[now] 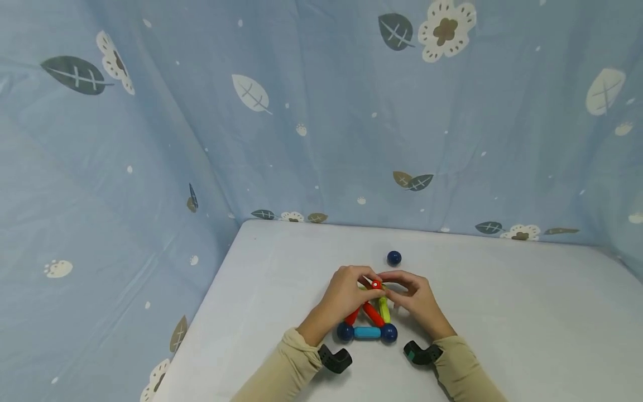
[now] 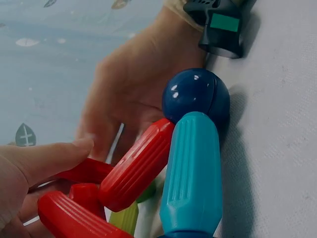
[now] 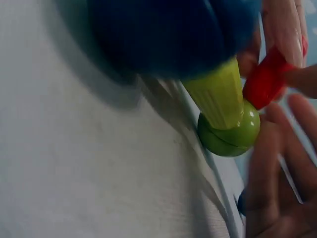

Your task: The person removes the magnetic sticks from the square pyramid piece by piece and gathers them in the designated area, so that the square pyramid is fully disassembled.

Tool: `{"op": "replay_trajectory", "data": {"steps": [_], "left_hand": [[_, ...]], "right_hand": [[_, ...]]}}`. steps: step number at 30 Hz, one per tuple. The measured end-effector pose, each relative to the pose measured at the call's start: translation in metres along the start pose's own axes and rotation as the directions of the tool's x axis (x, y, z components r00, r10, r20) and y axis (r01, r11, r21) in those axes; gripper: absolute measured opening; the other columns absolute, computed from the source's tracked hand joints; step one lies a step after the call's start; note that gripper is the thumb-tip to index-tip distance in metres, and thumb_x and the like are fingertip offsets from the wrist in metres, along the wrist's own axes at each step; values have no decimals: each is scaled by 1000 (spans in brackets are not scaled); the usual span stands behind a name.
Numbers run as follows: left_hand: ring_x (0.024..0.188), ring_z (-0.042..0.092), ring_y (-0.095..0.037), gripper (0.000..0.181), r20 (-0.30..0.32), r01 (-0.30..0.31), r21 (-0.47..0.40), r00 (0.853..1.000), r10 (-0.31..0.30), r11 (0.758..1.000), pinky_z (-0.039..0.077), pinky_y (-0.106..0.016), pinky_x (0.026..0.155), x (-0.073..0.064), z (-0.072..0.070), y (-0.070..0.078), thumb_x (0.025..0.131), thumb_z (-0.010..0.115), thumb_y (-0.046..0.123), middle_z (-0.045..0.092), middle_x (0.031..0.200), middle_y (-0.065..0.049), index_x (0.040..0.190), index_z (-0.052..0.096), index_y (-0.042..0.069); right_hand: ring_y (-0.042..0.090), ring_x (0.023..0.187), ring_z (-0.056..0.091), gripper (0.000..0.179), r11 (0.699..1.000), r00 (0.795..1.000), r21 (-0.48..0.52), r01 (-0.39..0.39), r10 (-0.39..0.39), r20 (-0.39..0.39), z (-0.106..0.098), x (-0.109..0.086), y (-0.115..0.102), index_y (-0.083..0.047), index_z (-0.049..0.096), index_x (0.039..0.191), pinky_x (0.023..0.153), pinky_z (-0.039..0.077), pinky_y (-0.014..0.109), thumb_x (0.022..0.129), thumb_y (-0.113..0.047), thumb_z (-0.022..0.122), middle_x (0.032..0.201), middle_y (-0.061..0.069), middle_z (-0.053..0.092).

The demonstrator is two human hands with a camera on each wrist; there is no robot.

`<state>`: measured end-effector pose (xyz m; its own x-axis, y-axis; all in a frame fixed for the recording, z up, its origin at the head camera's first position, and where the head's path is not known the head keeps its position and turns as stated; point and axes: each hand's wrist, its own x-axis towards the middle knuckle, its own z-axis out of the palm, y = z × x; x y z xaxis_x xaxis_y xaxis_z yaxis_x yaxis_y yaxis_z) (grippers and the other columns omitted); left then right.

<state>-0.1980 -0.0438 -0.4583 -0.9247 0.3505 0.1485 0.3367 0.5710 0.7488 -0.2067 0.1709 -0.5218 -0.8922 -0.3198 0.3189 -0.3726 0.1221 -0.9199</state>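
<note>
My left hand (image 1: pixel 346 291) pinches a red magnetic rod (image 1: pixel 377 285) between thumb and forefinger, its round end facing up. From the other side my right hand (image 1: pixel 414 293) brings thumb and forefinger together at the same rod. In the right wrist view a fingertip overlaps that rod, which meets a green ball (image 3: pixel 230 136) at the end of a yellow-green rod (image 3: pixel 218 96). Below the hands a blue rod (image 1: pixel 367 333) joins two dark blue balls. More red rods (image 2: pixel 141 166) slant from these balls, partly hidden by the left hand.
A loose dark blue ball (image 1: pixel 394 258) lies on the white table (image 1: pixel 281 262) behind the hands. Black wrist devices (image 1: pixel 335 360) sit close to the table at both wrists. A blue patterned curtain (image 1: pixel 321 111) hangs behind and to the left.
</note>
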Motion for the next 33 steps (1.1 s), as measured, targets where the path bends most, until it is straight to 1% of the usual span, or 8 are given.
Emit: {"op": "replay_trajectory", "data": {"steps": [3,6,9,12,16,24,29,33], "left_hand": [[90,70,-8,19,8,-7,-3,1000,7,1000,50,-30,89,1,0,0,87,85,29,79,96,10,103,80,20],[91,71,-9,19,8,-13,-12,1000,13,1000,51,-29,89,2,-1,1,87,85,28,79,95,9,103,80,19],[94,73,-12,19,19,-10,-16,1000,11,1000,54,-25,85,3,-2,2,87,85,24,79,98,7,104,79,18],[96,73,-13,20,33,-4,-7,999,4,1000,55,-21,82,3,-1,2,87,84,21,79,101,5,106,79,18],[97,74,-13,20,38,-13,19,999,12,1000,56,-20,80,2,1,1,89,83,21,79,102,4,107,79,17],[100,71,-13,20,17,-30,57,999,29,998,54,-26,88,1,2,0,91,81,25,79,103,8,109,80,18],[101,71,-11,21,7,-37,90,999,37,995,55,-27,90,0,2,0,91,80,25,79,105,9,111,80,18],[100,70,-10,21,-3,-36,103,999,37,994,55,-27,90,0,3,-1,92,79,26,79,105,8,111,80,18]], "right_hand": [[0,104,66,36,999,997,-53,-1,5,71,3,0,1,-3,69,128,63,59,28,93,0,71,125,-6,72],[-2,99,63,36,990,997,-141,-15,25,67,4,3,0,-8,72,126,66,58,24,90,-2,75,125,0,73],[-5,104,63,34,980,998,-199,-28,39,49,3,6,1,-9,74,122,79,58,22,89,-3,77,125,9,73],[-5,111,63,31,973,997,-222,-58,67,34,3,7,0,-11,76,119,91,57,24,88,-5,79,124,10,74],[-4,109,64,31,966,996,-245,-76,88,36,3,6,-1,-13,76,117,92,55,24,87,-6,79,120,6,76],[3,108,66,28,975,992,-203,-95,109,60,5,5,1,-7,75,120,63,60,30,92,-6,75,122,15,75],[10,112,68,28,966,992,-236,-105,119,47,6,5,1,-9,75,119,78,59,26,92,-9,75,121,10,76],[7,109,68,28,967,991,-227,-113,126,46,6,5,1,-8,75,119,75,60,27,92,-8,75,120,12,76]]}}
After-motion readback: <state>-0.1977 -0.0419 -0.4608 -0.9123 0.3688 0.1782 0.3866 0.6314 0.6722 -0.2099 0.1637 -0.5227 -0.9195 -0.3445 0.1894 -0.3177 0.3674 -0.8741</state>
